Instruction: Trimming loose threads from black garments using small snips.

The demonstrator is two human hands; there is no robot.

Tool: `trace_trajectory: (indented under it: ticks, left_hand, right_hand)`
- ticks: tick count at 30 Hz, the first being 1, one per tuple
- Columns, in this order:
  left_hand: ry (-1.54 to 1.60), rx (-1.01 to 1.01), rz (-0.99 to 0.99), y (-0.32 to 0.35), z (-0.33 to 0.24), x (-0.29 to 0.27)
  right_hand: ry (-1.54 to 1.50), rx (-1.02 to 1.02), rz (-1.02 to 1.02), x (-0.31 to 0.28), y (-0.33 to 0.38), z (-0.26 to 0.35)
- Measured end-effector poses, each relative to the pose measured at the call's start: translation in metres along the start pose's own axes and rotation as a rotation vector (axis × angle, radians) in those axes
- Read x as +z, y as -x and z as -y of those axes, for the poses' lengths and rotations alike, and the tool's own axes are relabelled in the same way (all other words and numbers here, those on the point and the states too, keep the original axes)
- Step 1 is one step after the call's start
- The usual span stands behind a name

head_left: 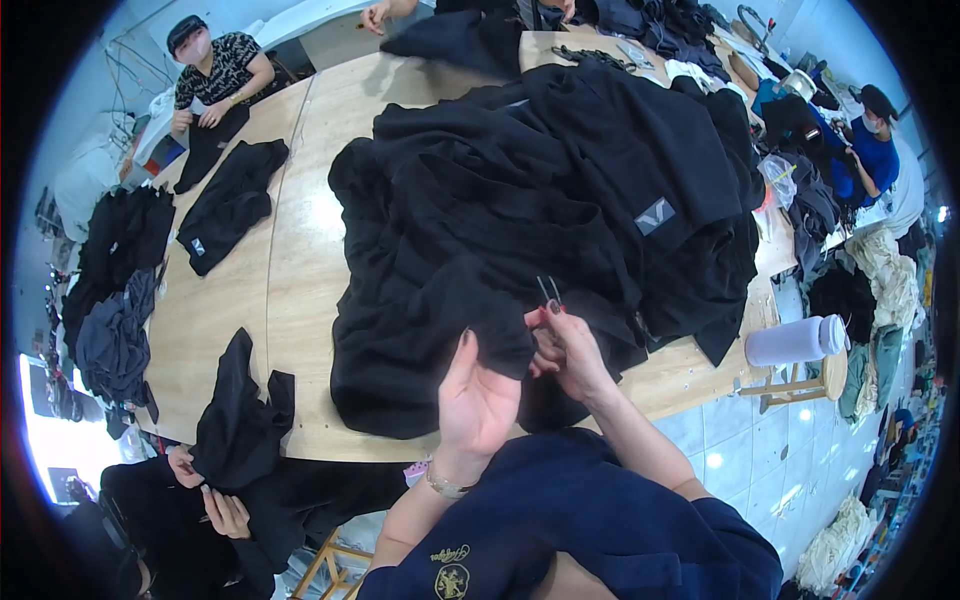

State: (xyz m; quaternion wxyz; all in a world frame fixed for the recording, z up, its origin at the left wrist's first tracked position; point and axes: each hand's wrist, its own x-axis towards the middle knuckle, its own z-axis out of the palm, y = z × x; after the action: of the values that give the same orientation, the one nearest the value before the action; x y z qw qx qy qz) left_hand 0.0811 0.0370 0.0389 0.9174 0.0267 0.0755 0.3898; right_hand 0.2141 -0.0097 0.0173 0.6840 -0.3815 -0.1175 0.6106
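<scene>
A large heap of black garments (480,190) lies before me on the wooden table. At its near edge, my left hand (478,408) is turned palm up with the thumb raised, a fold of a black garment (492,310) held between thumb and fingers. Those fingers are mostly hidden by the cloth. Close beside it, my right hand (572,355) grips a small pair of thread snips (548,288), its two metal prongs pointing away from me. Fingertips of the right hand also touch the garment's edge. A grey patch (655,216) shows on a garment at right.
The wooden table (300,200) carries more dark garments (232,205) at left. At near left, a person's hands (225,510) hold black cloth. Other people work at far left, far side and right. A white bottle (795,341) stands on a wooden stool (832,375) at right.
</scene>
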Motion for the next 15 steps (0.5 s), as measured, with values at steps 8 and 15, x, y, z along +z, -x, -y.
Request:
trace_trajectory:
  ticks: [8, 15]
  left_hand:
    - [-0.136, -0.010, -0.130, 0.010, 0.007, -0.016]
    - [-0.887, 0.015, -0.152, 0.004, -0.023, -0.027]
  right_hand:
    - [0.242, -0.116, 0.072, -0.012, -0.001, -0.011]
    - [1.067, -0.377, 0.150, -0.006, 0.006, 0.011]
